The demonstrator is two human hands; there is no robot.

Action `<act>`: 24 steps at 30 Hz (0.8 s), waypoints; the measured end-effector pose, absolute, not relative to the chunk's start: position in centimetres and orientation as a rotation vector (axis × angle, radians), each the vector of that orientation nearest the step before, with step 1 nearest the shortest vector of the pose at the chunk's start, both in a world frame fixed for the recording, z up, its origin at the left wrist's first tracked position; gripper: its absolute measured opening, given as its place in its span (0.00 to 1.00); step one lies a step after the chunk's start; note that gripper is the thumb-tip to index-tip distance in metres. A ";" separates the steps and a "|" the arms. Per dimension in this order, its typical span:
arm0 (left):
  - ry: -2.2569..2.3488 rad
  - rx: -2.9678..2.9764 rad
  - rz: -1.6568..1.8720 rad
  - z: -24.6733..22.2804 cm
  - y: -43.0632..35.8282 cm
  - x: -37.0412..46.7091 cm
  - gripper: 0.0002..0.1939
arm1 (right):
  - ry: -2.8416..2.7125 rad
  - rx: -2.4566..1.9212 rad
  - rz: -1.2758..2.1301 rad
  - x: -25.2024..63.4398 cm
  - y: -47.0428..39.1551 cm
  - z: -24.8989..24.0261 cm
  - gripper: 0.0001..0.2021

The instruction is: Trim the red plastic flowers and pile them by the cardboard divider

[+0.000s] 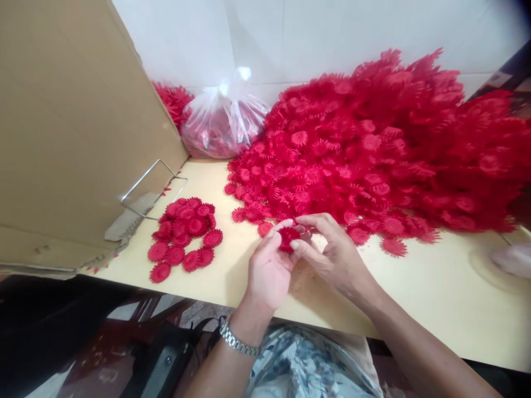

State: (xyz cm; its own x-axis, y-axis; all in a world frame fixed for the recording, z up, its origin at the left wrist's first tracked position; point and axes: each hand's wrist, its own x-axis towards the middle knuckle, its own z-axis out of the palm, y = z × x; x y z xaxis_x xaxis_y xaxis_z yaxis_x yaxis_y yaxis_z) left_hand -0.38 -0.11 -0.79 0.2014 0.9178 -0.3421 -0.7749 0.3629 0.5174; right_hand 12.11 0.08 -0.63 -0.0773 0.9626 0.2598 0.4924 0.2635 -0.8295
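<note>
Between my two hands, above the table near its front edge, is a small red flower-like piece (pixel 289 239) with a toothed rim. My left hand (pixel 269 271), with a metal watch on its wrist, pinches it from the left. Fingers of my right hand (pixel 332 254) close on its right side, the thumb against its face. Just behind my hands spreads a large heap of red toothed pieces (pixel 344 160). A smaller group of round red pieces (pixel 181 228) lies on the table to the left of my hands.
On the pale table (pixel 440 287), a tall cardboard box (pixel 83 121) stands at the left, beside a bent wire frame (pixel 143 179). A tied clear plastic bag (pixel 224 121) of red pieces rests against the white wall. Part of a blurred hand (pixel 512 260) shows at the right edge.
</note>
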 end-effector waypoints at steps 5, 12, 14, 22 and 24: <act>0.635 0.414 1.153 -1.6 -1.2 -0.2 0.12 | -1.724 -1.406 0.770 11.9 0.0 -0.8 0.06; 0.786 0.462 1.176 -2.2 -1.4 -0.5 0.09 | -1.644 -1.396 0.948 12.4 -0.4 -0.9 0.06; 0.856 0.483 1.178 -2.0 -1.3 -0.6 0.06 | -1.682 -1.383 0.936 12.6 -0.6 -0.8 0.08; 1.007 0.576 1.143 -1.6 -1.1 -0.8 0.07 | -1.766 -1.313 0.924 12.7 -0.9 -0.4 0.09; 1.025 0.606 1.137 -1.8 -1.1 -0.8 0.10 | -1.716 -1.269 1.063 12.4 -0.8 0.1 0.09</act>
